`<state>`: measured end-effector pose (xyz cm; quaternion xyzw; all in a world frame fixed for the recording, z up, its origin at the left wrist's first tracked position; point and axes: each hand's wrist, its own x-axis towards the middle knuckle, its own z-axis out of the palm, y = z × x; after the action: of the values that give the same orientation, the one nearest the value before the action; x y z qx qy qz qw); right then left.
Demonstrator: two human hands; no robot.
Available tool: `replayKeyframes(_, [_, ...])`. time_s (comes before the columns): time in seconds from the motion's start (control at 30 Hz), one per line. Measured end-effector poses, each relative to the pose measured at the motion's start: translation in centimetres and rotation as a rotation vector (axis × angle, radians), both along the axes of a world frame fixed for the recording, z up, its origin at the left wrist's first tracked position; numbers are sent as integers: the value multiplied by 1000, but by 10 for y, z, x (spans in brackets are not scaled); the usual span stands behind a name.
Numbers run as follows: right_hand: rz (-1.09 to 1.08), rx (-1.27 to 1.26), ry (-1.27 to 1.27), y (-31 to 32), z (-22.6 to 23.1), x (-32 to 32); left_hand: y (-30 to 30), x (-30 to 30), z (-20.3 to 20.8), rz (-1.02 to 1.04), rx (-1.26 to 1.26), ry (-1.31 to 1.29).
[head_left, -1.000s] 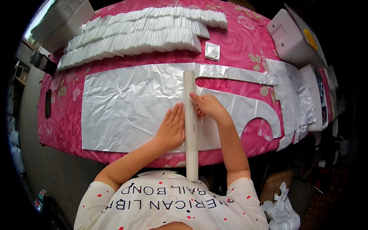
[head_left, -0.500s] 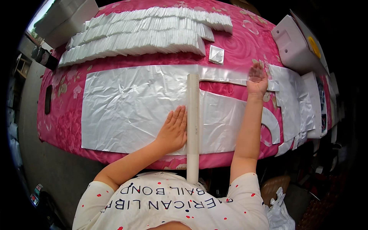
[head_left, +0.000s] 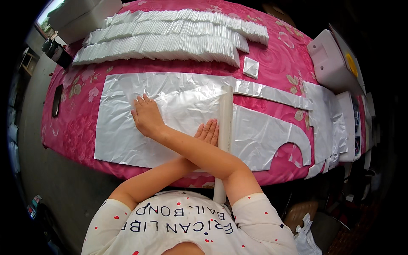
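Observation:
A thin, shiny whitish plastic film sheet [head_left: 117, 136] lies spread on the table, with a long strap and a hook-shaped cut-out at its right end. A pale pipe [head_left: 226, 123] lies across it and sticks out past the near table edge. My left hand [head_left: 208, 131] rests flat on the film against the pipe's left side, fingers stretched out. Crossing above my left forearm, my right arm reaches left. My right hand [head_left: 147, 114] is open, palm down on the film, fingers spread. Its forearm hides part of the sheet and pipe.
Rows of folded film packets [head_left: 157, 49] stand at the back, with a single folded packet [head_left: 251, 67] beside them. More film sheets [head_left: 325, 119] lie at the right, near a white foam box [head_left: 329, 57]. A phone [head_left: 57, 100] and a black bottle [head_left: 57, 53] sit at the left.
My right hand has swung from the strap at the far right across to the sheet's left part, over my left arm. My left hand stays beside the pipe. The whole view has shifted slightly.

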<state>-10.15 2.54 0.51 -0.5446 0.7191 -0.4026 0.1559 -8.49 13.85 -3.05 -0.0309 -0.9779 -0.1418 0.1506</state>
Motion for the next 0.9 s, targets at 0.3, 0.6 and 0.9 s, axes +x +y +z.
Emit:
replayKeyframes(0.3, [418,-34,-9,53,50,37,-7,3,20,19,222,-108])
replayKeyframes(0.6, [-160,-98,296,240,58,-84,-67,-64,50,156,1660,-15])
replayKeyframes(0.9, [24,189,412,261,39,-102,-76,-93,54,427,2148,-284])
